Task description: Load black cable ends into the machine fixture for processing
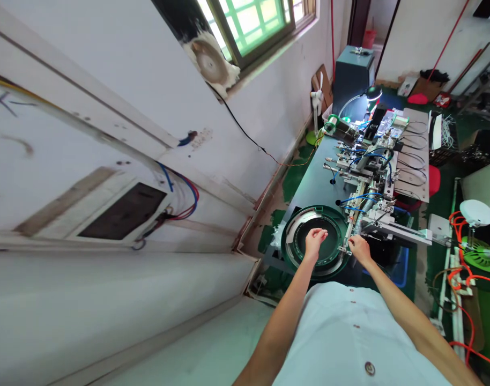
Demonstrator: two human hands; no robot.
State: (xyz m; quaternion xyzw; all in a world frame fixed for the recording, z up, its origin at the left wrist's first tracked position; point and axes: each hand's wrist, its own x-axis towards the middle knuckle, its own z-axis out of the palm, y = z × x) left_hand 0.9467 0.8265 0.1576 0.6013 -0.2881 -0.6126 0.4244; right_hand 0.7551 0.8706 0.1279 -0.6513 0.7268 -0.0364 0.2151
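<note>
My left hand is over the round green bowl feeder, which has a pale metallic ring along its inside. Its fingers are closed in a pinch, and anything between them is too small to make out. At the bowl's right side, my right hand is beside the near end of a narrow metal feed track. Thumb and fingertips there are pressed together too; whether they touch the track or grip a tiny part I cannot tell.
Beyond the track, an assembly machine with blue air tubes covers much of the dark bench. A spool of solder wire and a lit lamp stand farther back. Orange hoses hang at right; a wall runs along the left.
</note>
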